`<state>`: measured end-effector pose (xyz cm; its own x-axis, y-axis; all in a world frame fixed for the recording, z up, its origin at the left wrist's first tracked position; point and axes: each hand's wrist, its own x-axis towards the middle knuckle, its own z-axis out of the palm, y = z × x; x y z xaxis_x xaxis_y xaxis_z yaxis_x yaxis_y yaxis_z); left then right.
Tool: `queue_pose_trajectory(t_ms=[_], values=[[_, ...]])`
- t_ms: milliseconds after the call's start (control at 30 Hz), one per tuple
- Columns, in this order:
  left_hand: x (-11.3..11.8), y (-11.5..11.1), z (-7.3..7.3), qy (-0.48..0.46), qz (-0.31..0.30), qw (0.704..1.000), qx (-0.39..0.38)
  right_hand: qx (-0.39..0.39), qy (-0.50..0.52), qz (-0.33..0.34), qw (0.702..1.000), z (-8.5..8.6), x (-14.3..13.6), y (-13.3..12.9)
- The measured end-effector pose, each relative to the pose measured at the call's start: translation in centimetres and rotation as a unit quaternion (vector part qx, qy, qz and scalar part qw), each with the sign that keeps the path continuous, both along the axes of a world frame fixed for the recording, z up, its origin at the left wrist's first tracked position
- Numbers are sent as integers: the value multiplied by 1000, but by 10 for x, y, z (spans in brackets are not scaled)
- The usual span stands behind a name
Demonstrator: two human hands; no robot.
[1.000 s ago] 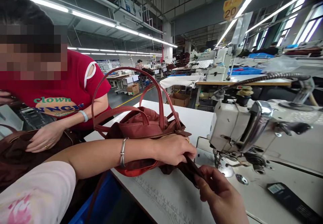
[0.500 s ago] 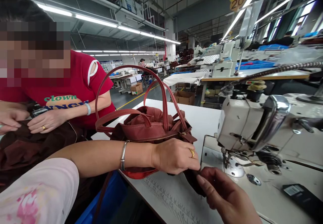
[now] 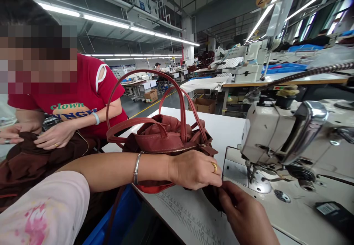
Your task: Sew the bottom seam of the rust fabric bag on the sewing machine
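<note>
A reddish-brown bag (image 3: 155, 142) with long looped handles and a brass zipper rests on the white table (image 3: 224, 121). My left hand (image 3: 195, 169), with a gold ring, is closed in front of the bag's right end. A dark brown fabric piece (image 3: 211, 197) hangs below its fingers. My right hand (image 3: 243, 208) pinches the edge of that piece, its fingertips close to my left hand's. The left forearm hides part of the bag's front.
A sewing machine (image 3: 268, 138) stands close on the right, a black tag (image 3: 332, 212) on its bed. At the left, a person in a red shirt (image 3: 91, 86) handles dark brown fabric (image 3: 41, 164). A blue bin (image 3: 118, 215) sits below the table edge.
My right thumb and fingers have closed together on the dark piece. The view has shifted slightly, and the other person's hands have moved on their fabric.
</note>
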<state>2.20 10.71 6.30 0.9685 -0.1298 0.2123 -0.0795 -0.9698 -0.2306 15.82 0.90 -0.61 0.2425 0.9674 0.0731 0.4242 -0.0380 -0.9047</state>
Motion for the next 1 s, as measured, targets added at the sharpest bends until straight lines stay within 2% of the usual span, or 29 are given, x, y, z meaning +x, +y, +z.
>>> queue_pose_trajectory(t_ms=[100, 300, 367, 433, 500, 533, 700, 900, 1000], values=[[0, 1, 5, 6, 12, 1000, -24, -5, 58, 27, 998, -7, 6, 2], [-2, -5, 8, 112, 30, 992, -39, 4, 146, 36, 989, -21, 3, 1], [1, -7, 12, 136, 69, 984, -96, 1, 169, 55, 984, -22, 3, 1], [7, -8, 18, 156, 143, 965, -158, 3, 193, 75, 978, -22, 4, 0], [15, -8, 25, 178, 208, 944, -185, 9, 213, 79, 974, -20, 5, -1], [19, -7, 28, 191, 217, 939, -184, 11, 217, 78, 973, -19, 5, -2], [31, -1, 29, 244, 158, 941, -172, 35, 195, 22, 980, -11, 1, -5], [29, -6, 27, 274, 185, 930, -162, 71, 110, 26, 991, -17, 3, -3], [24, -8, 26, 241, 171, 944, -144, 79, 100, 17, 992, -17, 3, -2]])
